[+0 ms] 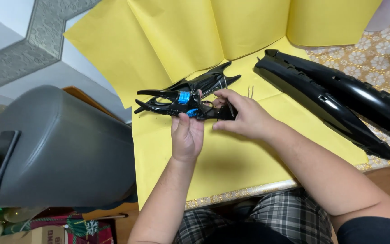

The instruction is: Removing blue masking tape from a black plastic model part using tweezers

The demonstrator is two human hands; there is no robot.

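Note:
My left hand point(187, 135) grips a black forked plastic part point(168, 103) with blue pieces on it, thumb pressed against its underside. My right hand point(240, 115) holds the same part at its right end, fingers curled over it. Both hands hover above a yellow paper sheet point(231, 162) on the table. A second black pointed part point(213, 80) lies on the paper just behind the held one. Two thin metal pins point(250, 91) rest on the paper beside my right hand.
Two long glossy black plastic shells point(339, 97) lie at the right, partly on a floral tablecloth point(384, 58). More yellow paper point(181, 36) stands folded at the back. A large grey bin point(55, 144) sits left of the table.

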